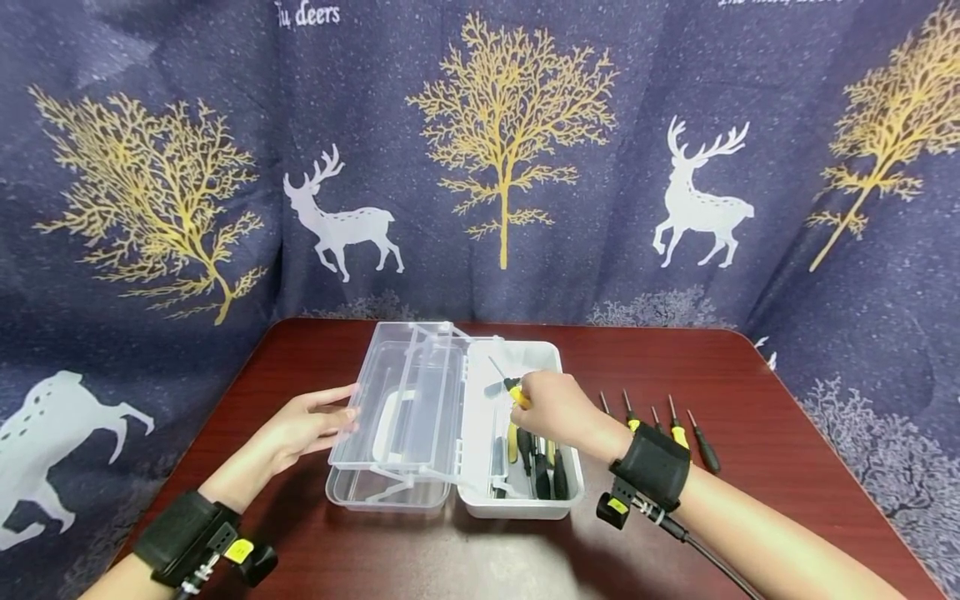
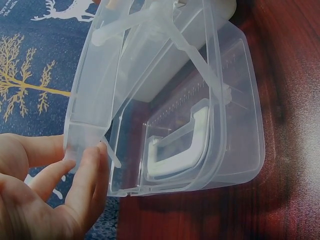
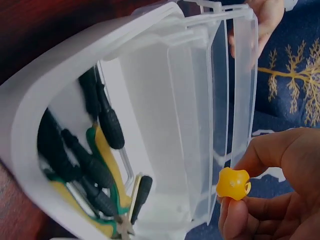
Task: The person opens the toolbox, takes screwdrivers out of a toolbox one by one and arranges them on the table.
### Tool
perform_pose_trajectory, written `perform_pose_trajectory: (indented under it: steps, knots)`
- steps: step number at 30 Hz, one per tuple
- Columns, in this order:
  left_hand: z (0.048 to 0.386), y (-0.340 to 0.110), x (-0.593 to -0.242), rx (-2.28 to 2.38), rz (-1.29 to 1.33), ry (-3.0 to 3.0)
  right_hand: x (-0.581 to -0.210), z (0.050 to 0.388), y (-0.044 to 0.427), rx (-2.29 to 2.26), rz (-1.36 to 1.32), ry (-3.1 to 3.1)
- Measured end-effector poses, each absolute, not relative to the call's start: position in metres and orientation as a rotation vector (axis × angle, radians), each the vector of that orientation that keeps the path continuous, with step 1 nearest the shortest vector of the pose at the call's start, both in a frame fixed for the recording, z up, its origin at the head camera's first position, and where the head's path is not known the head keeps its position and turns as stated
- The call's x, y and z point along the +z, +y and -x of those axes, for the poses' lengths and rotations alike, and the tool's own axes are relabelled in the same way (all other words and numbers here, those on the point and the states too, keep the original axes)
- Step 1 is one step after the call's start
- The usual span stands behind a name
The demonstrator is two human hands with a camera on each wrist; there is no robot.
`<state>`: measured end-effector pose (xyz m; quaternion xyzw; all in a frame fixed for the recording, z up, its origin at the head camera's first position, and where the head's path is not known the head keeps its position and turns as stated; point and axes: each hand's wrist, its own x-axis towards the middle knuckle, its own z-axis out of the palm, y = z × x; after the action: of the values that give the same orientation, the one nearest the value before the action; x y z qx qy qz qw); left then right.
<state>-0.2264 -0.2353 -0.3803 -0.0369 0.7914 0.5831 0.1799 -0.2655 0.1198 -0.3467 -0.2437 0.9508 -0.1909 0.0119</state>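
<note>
My left hand [image 1: 303,425] holds the left edge of a clear plastic tray [image 2: 90,105], which is swung out on hinged arms beside a white toolbox [image 1: 521,511]. Beneath the tray is the toolbox's clear lid [image 2: 252,145] with a white handle [image 2: 187,155]. Above the toolbox, my right hand [image 1: 562,404] grips a screwdriver [image 1: 519,395] by its yellow and black handle, the shaft pointing up and left. Inside the toolbox lie pliers [image 3: 112,165] with yellow-green handles and several black-handled tools [image 3: 110,120]. The right wrist view shows only the screwdriver's yellow handle end.
Several screwdrivers [image 1: 678,433] with yellow or black handles lie side by side on the dark red table [image 1: 757,500], right of the toolbox. A dark blue curtain [image 1: 465,283] printed with deer and trees hangs behind the table.
</note>
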Motion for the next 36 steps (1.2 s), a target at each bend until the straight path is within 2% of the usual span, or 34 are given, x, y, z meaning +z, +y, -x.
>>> perform_pose_trajectory:
  steps: [36]
  knots:
    - [0.225,-0.233,-0.378,1.651,0.098,2.241,-0.344,0.265,0.212,-0.562,0.398,3.076]
